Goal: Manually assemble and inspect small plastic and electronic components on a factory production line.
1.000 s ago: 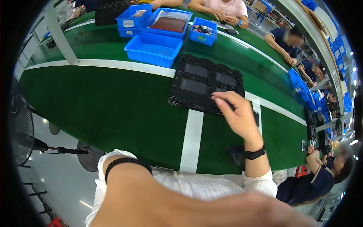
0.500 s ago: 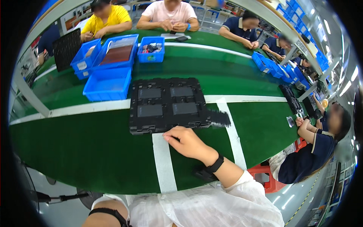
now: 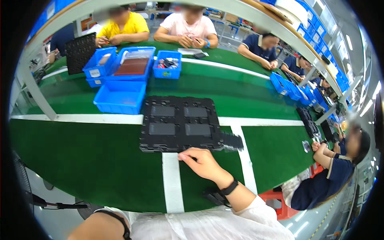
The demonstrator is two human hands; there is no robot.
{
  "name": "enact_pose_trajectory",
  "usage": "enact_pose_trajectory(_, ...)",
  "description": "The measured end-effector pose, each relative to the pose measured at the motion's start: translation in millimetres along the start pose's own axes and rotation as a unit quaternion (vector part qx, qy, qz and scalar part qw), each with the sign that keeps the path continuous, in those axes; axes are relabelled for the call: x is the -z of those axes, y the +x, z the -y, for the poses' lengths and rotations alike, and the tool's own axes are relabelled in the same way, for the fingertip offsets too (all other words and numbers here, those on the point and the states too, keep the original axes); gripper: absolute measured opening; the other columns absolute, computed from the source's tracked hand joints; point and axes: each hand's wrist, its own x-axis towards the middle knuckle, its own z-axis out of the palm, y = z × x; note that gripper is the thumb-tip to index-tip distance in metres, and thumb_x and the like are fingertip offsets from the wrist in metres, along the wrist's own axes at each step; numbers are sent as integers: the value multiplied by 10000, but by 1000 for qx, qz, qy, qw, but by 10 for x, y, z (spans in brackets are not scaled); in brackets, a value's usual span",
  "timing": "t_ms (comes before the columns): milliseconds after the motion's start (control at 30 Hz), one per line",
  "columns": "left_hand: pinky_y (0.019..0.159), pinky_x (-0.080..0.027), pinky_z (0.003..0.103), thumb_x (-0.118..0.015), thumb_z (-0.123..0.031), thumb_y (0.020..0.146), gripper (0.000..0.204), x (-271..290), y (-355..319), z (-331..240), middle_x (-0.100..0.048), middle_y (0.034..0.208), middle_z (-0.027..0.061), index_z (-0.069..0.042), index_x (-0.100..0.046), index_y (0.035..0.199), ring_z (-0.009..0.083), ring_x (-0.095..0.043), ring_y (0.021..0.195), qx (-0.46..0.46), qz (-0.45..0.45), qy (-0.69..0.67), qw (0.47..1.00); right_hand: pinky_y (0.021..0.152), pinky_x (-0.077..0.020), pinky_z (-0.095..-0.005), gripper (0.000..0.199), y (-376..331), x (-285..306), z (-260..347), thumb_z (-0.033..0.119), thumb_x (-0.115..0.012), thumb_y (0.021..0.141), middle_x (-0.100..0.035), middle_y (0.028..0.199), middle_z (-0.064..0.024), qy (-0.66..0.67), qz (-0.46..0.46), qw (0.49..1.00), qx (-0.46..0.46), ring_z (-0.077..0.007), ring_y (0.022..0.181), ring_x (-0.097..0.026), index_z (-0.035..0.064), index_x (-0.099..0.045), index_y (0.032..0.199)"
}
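A stack of black plastic trays [image 3: 180, 138] lies in front of me, with four dark grey rectangular panels set in the top one. At its near edge is my right hand [image 3: 204, 164], fingers curled in and thumb laid along them. Whatever those fingers hold, if anything, is hidden. A black band [image 3: 229, 187] circles the right wrist. Against the tray's right side leans a row of thin black pieces [image 3: 233, 142]. My left arm [image 3: 98, 226], with a black strap, shows at the lower left; its hand is outside the picture.
Beyond the trays stand an open blue bin [image 3: 120, 96] and filled blue bins [image 3: 167, 72]. White tape strips [image 3: 173, 184] cross the green table [image 3: 92, 160]. A small black object [image 3: 214, 196] lies by my right wrist. Several people sit across the table; another person [image 3: 322, 180] sits at the right.
The whole view has tilted, so the trays and bins appear lower and slightly to the right. My right hand stays by the tray stack's near edge, its fingers still curled.
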Motion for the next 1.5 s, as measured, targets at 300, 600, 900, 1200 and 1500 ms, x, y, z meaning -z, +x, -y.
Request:
enact_pose_trajectory(300, 712, -447, 330, -500, -304, 907, 354, 898, -380, -7, -590, 868, 166, 42, -575, 905, 263, -589, 803, 203, -174, 317, 910, 702, -480, -274, 92, 259, 531, -381, 42, -569, 836, -633, 828, -92, 13, -221, 974, -42, -173, 777, -612, -5, -637, 878)
enact_pose_trajectory(600, 1079, -209, 373, -547, -164, 864, 608, 2114, -1422, 65, -224, 1417, 236, 36, -252, 1357, 331, -215, 1336, 277, -471, 747, 379, 1047, -295, -384, 456, 153, 625, -911, 92, -557, 834, -412, 1330, -222, -192, -212, 951, -122, -342, 1262, -366, -18, -440, 1261)
enact_pose_trajectory(900, 1090, -50, 498, -569, -531, 799, 925, 1943, -1349, 29, -115, 1437, 298, 58, -164, 1386, 385, -136, 1353, 417, -342, 770, 342, 1043, -300, -355, 414, 125, 627, -872, 64, -490, 868, -383, 1359, -212, -161, -197, 960, -117, -329, 1268, -368, -35, -432, 1267)
enact_pose_trajectory(1200, 1085, -135, 495, -724, -518, 663, 1083, 1865, -1315, -43, -57, 1441, 306, 6, -139, 1409, 460, -109, 1331, 448, -288, 771, 350, 1034, -312, -358, 407, 120, 635, -852, 57, -498, 862, -384, 1356, -217, -154, -202, 960, -118, -335, 1264, -371, -20, -451, 1259)
enact_pose_trajectory(1500, 1075, -157, 490, -744, -488, 650, 1086, 1888, -1345, -29, -64, 1442, 304, -7, -141, 1414, 471, -122, 1324, 433, -286, 778, 354, 1036, -309, -363, 402, 110, 649, -879, 59, -504, 859, -391, 1350, -216, -163, -202, 960, -105, -335, 1260, -377, -18, -455, 1250)
